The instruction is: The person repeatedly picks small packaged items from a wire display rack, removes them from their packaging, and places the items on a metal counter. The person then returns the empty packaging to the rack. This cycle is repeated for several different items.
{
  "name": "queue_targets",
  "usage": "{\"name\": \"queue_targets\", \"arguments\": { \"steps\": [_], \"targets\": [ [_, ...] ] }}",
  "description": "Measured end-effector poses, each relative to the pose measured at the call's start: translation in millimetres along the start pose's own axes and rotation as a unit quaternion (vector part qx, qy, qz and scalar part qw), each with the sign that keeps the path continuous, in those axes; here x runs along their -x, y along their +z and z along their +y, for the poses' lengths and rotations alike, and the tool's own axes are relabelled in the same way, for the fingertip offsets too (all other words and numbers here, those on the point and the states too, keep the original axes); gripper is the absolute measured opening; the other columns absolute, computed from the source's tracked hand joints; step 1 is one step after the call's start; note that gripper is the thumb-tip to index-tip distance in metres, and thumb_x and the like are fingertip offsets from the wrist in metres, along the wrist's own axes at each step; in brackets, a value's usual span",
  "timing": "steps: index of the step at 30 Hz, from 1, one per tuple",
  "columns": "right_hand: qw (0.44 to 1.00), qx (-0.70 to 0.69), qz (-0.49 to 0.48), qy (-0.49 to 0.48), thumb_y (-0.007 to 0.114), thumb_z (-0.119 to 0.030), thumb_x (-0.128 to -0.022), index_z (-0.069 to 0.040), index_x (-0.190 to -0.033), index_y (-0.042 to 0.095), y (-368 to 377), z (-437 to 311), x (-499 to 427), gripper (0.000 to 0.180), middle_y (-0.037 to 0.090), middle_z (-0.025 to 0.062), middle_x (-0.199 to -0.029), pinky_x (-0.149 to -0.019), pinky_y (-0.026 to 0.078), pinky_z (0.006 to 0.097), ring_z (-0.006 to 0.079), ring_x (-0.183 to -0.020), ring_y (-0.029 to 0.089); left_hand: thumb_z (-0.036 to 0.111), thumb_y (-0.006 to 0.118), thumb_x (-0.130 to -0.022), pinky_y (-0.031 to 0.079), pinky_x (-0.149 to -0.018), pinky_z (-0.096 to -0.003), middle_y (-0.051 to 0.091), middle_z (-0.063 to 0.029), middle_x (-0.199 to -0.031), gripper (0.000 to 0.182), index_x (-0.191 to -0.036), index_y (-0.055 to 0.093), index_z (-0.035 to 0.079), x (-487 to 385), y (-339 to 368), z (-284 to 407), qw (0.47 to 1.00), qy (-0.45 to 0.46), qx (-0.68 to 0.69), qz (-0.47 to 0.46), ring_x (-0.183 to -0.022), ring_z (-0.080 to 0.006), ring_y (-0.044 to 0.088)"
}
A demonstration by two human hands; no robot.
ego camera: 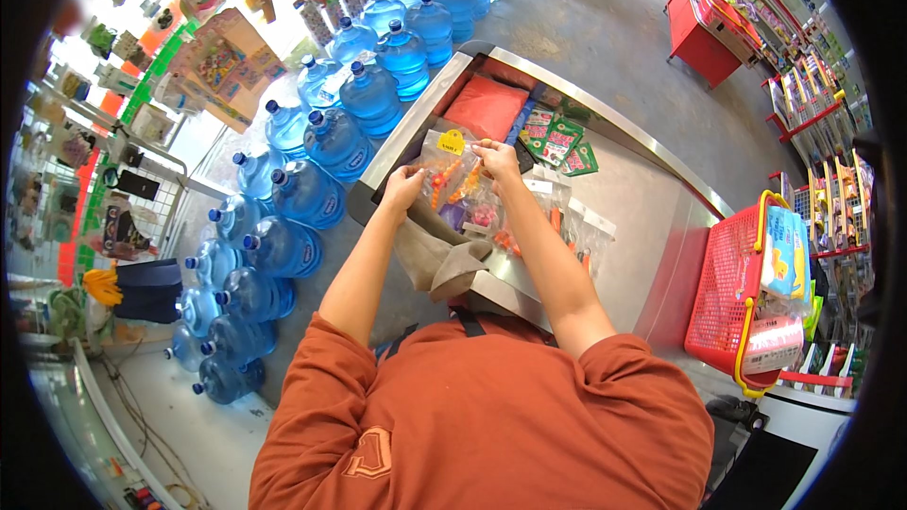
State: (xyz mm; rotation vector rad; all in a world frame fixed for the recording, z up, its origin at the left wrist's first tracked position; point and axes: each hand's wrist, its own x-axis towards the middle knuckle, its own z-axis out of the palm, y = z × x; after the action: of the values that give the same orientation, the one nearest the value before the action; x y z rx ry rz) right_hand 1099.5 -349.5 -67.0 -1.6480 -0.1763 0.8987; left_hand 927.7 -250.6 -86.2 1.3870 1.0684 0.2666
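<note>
A clear plastic packet with a yellow header (451,143) and orange and yellow pieces inside is held at its left side by my left hand (404,188) and at its upper right by my right hand (497,156). Other clear packets (556,205) lie on the metal counter (638,188) beneath and beside my right forearm. Green packets (563,138) with pink and white print lie beyond my right hand. A red folded item (487,108) rests in the counter's far left corner. A grey-brown cloth (443,258) hangs over the near edge, below my left hand.
Large blue water bottles (340,145) stand in rows on the floor to the left. A red plastic basket (719,290) with yellow handles and packaged goods stands at the right. A metal rim (602,106) borders the counter's far side. Shelves (815,113) hold goods farther right.
</note>
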Motion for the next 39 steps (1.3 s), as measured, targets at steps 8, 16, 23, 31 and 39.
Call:
{"name": "queue_targets", "arguments": {
  "steps": [8, 16, 23, 31, 39],
  "targets": [
    [0.998, -0.063, -0.007, -0.003, 0.064, -0.011, -0.082, -0.01, -0.093, 0.066, -9, 4, 1, 0.012, 0.057, -0.0025, -0.072, -0.047, 0.038, 0.0209, 0.0055, -0.056, 0.048, 0.029, 0.059, -0.087, 0.041, -0.082, -0.0275, 0.059, -0.0078, -0.103, 0.047, -0.124, 0.049, 0.001, 13, -6, 5, 0.999, 0.032, 0.011, -0.009, -0.093, -0.014, 0.052],
    [0.991, -0.129, -0.029, -0.005, 0.062, -0.015, -0.084, -0.013, -0.101, 0.065, -4, -7, 35, 0.017, 0.059, -0.0046, -0.076, -0.055, 0.04, 0.0232, 0.0074, -0.063, 0.052, 0.026, 0.059, -0.089, 0.039, -0.092, -0.0299, 0.056, -0.0118, -0.116, 0.05, -0.129, 0.044, 0.001, 54, -21, 17, 0.992, 0.065, 0.095, -0.046, -0.107, -0.0176, 0.052],
    [0.972, -0.208, -0.103, -0.026, 0.063, -0.015, -0.084, -0.014, -0.103, 0.065, 49, -42, 94, 0.019, 0.058, -0.0061, -0.079, -0.058, 0.041, 0.0228, 0.0061, -0.066, 0.05, 0.027, 0.058, -0.089, 0.039, -0.089, -0.0289, 0.054, -0.0044, -0.119, 0.046, -0.13, 0.044, 0.01, 138, -99, 33, 0.978, 0.05, 0.195, -0.056, -0.104, -0.012, 0.05],
    [0.941, -0.184, -0.285, -0.013, 0.062, -0.015, -0.086, -0.011, -0.104, 0.063, 190, -60, 175, 0.019, 0.06, -0.0042, -0.083, -0.06, 0.047, 0.0233, 0.0054, -0.069, 0.055, 0.03, 0.053, -0.092, 0.033, -0.1, -0.0353, 0.052, -0.0073, -0.125, 0.041, -0.127, 0.046, 0.01, 241, -231, 18, 0.937, 0.098, 0.324, 0.082, -0.118, -0.0183, 0.045],
    [0.9, -0.095, -0.425, 0.01, 0.063, -0.016, -0.085, -0.01, -0.104, 0.064, 350, -39, 266, 0.02, 0.061, -0.0038, -0.085, -0.065, 0.044, 0.0248, 0.0059, -0.071, 0.053, 0.028, 0.05, -0.094, 0.038, -0.094, -0.0322, 0.056, -0.0064, -0.12, 0.036, -0.124, 0.049, 0.01, 330, -351, -46, 0.866, 0.147, 0.419, 0.231, -0.111, -0.0164, 0.05]
  ]
}}
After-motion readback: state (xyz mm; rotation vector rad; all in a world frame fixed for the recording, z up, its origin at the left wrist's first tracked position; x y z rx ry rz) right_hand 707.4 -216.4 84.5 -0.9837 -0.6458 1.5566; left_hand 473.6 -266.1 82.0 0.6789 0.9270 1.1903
